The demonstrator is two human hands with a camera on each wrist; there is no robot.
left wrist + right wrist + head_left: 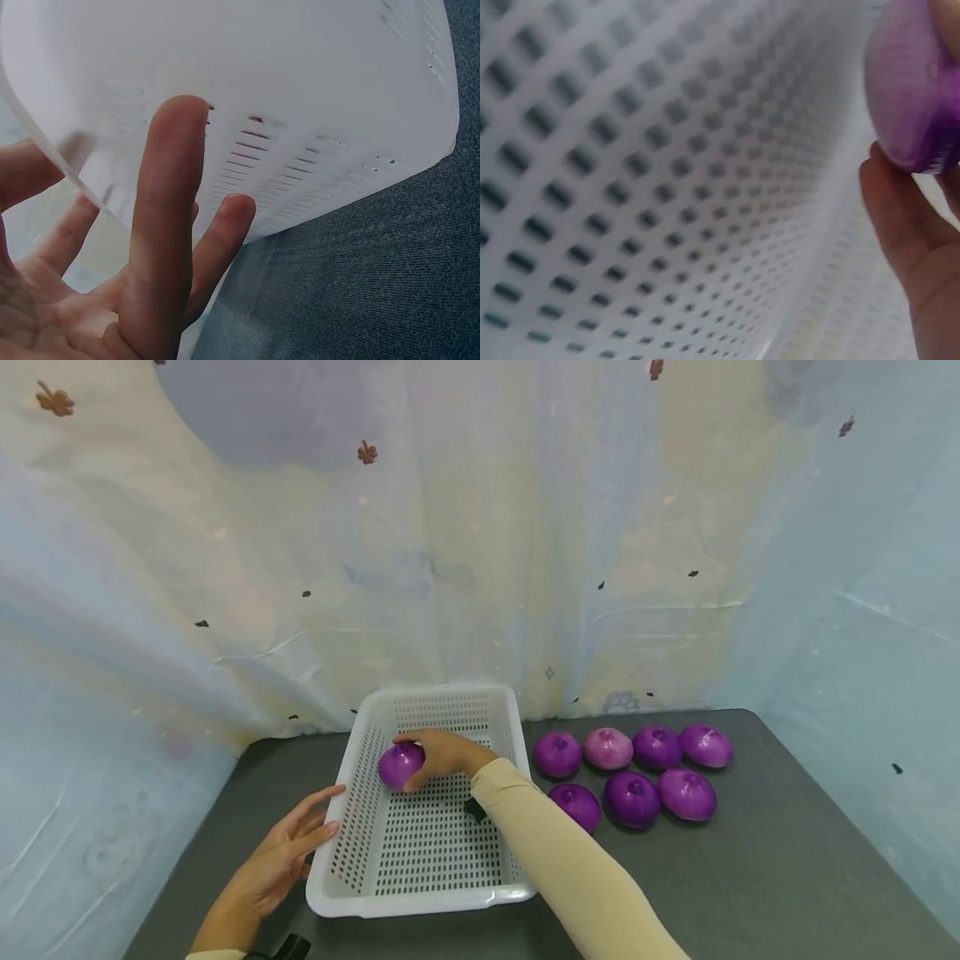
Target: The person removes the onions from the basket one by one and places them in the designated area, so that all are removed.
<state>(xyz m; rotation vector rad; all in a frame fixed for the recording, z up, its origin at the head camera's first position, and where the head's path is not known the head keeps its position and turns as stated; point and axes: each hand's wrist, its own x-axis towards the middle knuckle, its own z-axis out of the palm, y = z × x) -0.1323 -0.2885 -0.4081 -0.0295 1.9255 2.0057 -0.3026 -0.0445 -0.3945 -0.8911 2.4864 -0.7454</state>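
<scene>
A white perforated plastic basket (420,906) stands on the dark table. Inside it, toward the left side, my right hand (442,754) grips a purple onion (399,766); that onion (911,82) also shows at the right edge of the right wrist view, with fingers round it. On the basket's left rim rest the fingertips of my left hand (277,856), its fingers spread and fairly straight. From the left wrist view, this hand (150,255) lies beside the basket's outer wall (315,67).
Right of the basket, several purple onions sit in two rows, among them a pinkish one (608,748) at the back and a dark one (632,799) in front. A patterned curtain (480,543) hangs behind the grey table (787,860).
</scene>
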